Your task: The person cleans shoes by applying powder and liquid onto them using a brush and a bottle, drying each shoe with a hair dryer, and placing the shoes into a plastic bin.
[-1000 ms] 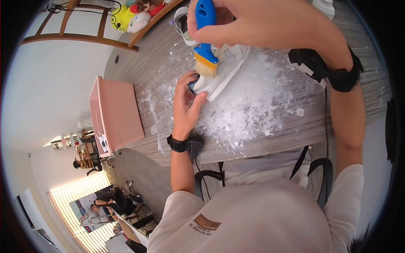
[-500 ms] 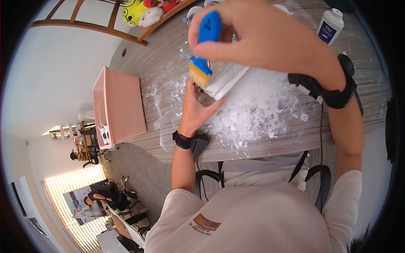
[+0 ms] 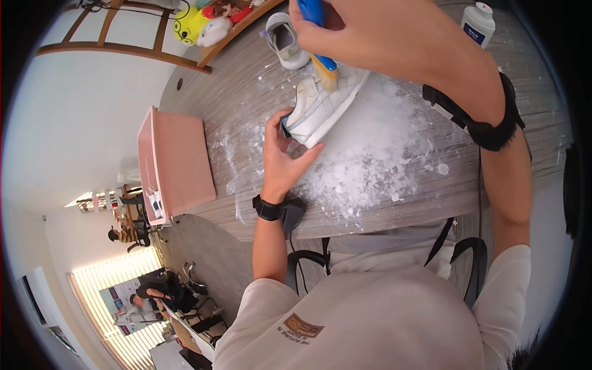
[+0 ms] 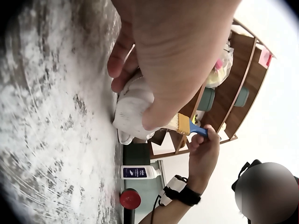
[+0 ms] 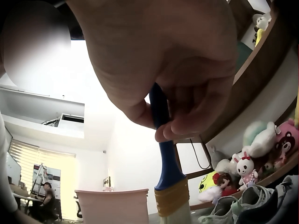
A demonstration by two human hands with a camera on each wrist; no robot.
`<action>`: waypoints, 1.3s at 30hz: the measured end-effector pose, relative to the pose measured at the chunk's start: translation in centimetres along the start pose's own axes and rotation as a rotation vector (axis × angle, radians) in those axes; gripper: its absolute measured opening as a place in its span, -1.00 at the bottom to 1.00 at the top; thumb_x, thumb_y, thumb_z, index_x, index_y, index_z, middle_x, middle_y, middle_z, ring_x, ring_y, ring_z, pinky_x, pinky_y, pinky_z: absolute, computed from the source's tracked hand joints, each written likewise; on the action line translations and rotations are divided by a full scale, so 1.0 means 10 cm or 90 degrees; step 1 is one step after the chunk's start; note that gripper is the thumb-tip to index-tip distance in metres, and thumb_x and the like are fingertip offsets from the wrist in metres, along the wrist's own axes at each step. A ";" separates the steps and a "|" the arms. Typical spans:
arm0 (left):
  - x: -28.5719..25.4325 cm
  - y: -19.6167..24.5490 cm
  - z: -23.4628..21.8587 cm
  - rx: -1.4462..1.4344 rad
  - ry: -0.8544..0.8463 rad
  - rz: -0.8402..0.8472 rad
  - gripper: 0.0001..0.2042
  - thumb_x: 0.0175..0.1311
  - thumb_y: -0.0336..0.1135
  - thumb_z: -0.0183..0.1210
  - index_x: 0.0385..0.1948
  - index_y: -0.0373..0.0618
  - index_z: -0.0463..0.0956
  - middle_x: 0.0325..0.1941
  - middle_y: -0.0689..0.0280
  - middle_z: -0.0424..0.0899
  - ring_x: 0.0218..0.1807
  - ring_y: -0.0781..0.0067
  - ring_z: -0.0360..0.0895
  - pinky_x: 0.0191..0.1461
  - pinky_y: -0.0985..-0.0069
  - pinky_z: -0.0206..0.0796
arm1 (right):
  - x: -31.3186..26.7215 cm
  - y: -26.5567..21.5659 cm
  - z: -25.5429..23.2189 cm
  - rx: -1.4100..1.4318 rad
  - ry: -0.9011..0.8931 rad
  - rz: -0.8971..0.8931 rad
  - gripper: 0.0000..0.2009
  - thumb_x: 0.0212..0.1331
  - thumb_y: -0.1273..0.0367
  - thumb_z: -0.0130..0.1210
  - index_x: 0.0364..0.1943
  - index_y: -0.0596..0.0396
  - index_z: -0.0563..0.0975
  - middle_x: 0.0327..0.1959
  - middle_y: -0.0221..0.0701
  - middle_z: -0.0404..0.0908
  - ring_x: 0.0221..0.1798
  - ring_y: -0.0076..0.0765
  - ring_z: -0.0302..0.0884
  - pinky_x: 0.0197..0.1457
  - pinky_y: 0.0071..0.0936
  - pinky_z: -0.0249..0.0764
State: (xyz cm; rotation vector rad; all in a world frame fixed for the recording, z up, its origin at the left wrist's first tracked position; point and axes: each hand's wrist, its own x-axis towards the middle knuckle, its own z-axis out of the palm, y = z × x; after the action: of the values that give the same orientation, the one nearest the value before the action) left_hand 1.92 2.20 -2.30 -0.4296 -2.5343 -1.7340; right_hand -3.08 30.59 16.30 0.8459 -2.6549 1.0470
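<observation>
A white sneaker (image 3: 317, 114) lies on the powder-strewn table in the head view, its heel toward my left hand (image 3: 283, 161). The left fingers and thumb grip that heel from both sides. My right hand (image 3: 382, 37) pinches the blue handle of a paintbrush (image 3: 327, 75), and its pale bristles overlap the sneaker's upper near the laces. In the right wrist view, fingertips and thumb close around the brush handle (image 5: 162, 116), above a yellow band. The left wrist view shows the left thumb (image 4: 156, 116) along the sneaker's side.
White powder (image 3: 370, 166) covers the table around the sneaker. Another shoe (image 3: 287, 43) stands beyond it, near plush toys (image 3: 197, 28) on a wooden shelf. A white bottle (image 3: 478, 26) is at the far right. On the left sits a pink bin (image 3: 179, 160). Other people are in the background.
The brush went from the sneaker's heel end, rose off to the left, and is now farther along the upper, toward the toe. The left hand stays at the heel, slightly shifted.
</observation>
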 end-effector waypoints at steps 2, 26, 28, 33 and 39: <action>-0.01 0.02 0.01 0.004 -0.005 -0.005 -0.20 0.02 -0.65 0.46 0.34 -0.25 0.20 0.28 0.15 0.41 0.32 0.29 0.46 0.38 0.32 0.38 | -0.01 0.00 -0.03 -0.001 -0.042 0.031 -0.68 0.21 0.33 0.08 -0.56 0.35 0.41 -0.63 0.04 0.44 -0.49 0.18 0.46 -0.31 -0.12 0.38; 0.01 0.03 -0.01 -0.065 0.018 -0.013 -0.19 0.08 -0.65 0.41 0.41 -0.29 0.16 0.31 0.04 0.44 0.27 0.23 0.53 0.29 0.35 0.44 | -0.18 0.16 0.01 -0.097 0.061 -0.040 -0.66 0.19 0.21 0.13 -0.51 0.27 0.48 -0.54 -0.06 0.54 -0.39 0.04 0.55 -0.20 -0.19 0.46; 0.04 0.04 -0.03 -0.053 0.015 -0.004 -0.19 0.08 -0.65 0.40 0.41 -0.29 0.16 0.31 0.04 0.44 0.27 0.23 0.53 0.30 0.35 0.44 | -0.21 0.18 0.04 -0.131 0.152 -0.064 -0.66 0.18 0.22 0.12 -0.53 0.28 0.46 -0.57 -0.06 0.51 -0.42 0.05 0.53 -0.22 -0.18 0.45; 0.01 0.01 -0.04 -0.045 0.005 -0.054 -0.21 0.08 -0.65 0.40 0.40 -0.29 0.18 0.33 0.06 0.42 0.31 0.26 0.49 0.34 0.36 0.40 | -0.14 0.29 -0.03 -0.180 0.087 0.008 -0.68 0.15 0.27 0.11 -0.56 0.30 0.44 -0.59 -0.02 0.47 -0.43 0.10 0.51 -0.23 -0.14 0.45; 0.02 0.02 -0.01 -0.061 0.008 0.000 -0.21 0.10 -0.64 0.39 0.40 -0.31 0.17 0.34 0.04 0.42 0.31 0.24 0.50 0.35 0.33 0.40 | -0.14 0.30 0.10 -0.112 0.098 -0.135 -0.69 0.15 0.31 0.10 -0.55 0.34 0.48 -0.56 0.03 0.51 -0.38 0.15 0.57 -0.22 -0.13 0.49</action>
State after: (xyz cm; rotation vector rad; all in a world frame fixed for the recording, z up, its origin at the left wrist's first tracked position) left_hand 1.72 2.18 -2.05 -0.4210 -2.4503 -1.8574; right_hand -3.54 32.37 13.34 0.9430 -2.4248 0.7812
